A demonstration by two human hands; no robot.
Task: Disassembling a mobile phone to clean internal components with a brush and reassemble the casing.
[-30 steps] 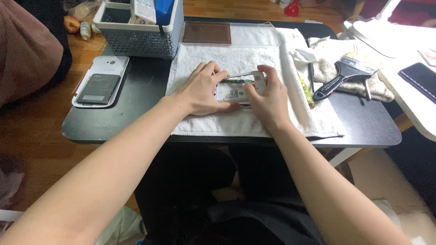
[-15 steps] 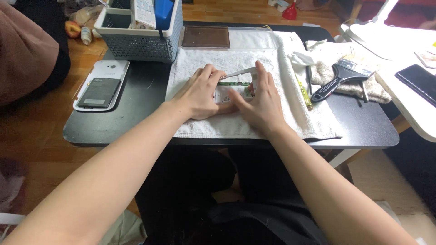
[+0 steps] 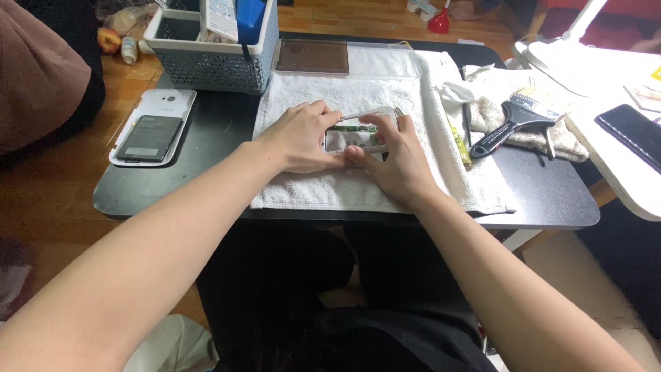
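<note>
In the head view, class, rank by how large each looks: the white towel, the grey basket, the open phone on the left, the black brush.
1. white towel
2. grey basket
3. open phone
4. black brush; close to the phone in apparent size, so that order is unsure.

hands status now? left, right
Left hand: closed on the opened phone.
Right hand: closed on the same phone.

Bright light from a white lamp (image 3: 551, 48) at upper right floods the white towel (image 3: 358, 96), nearly washing it out. The near forearms blur softly; wide-angle distortion stretches the frame's dim lower edges.
</note>
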